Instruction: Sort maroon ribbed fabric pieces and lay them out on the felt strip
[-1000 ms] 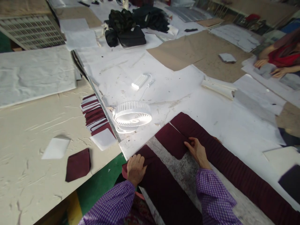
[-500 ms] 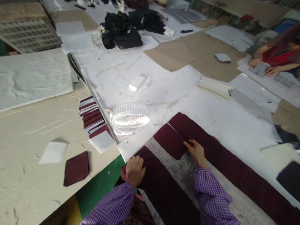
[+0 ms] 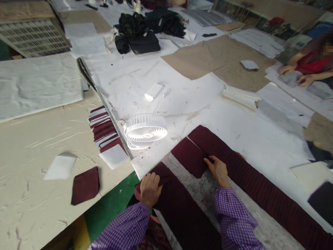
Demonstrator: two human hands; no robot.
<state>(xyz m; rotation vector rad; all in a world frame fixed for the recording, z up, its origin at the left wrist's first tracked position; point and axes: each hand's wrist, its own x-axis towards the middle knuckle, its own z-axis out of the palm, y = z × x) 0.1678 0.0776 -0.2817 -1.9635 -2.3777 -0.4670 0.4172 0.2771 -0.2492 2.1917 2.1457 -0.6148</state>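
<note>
My left hand (image 3: pixel 151 190) is closed over the near end of a maroon fabric stack (image 3: pixel 182 205), fingers on top at its left edge. With thumb and fingertips together, my right hand (image 3: pixel 218 171) pinches the right edge of a maroon fabric piece (image 3: pixel 189 157), which lies flat on a grey, stained board (image 3: pixel 192 185). Just beyond that piece runs a long row of overlapping maroon pieces (image 3: pixel 255 177), stretching to the lower right. Its far left end nearly touches the piece, with a thin gap between them.
A white fan (image 3: pixel 145 130) stands ahead, behind it a small white lit device (image 3: pixel 153 92). On the left table are a maroon and white stack (image 3: pixel 104 128), a white piece (image 3: pixel 60 167) and a maroon piece (image 3: pixel 85 185). A co-worker's hands (image 3: pixel 304 79) handle grey pieces at far right.
The view has shifted very slightly, moving the background a little to the right. Both hands and the maroon pieces stay practically where they were.
</note>
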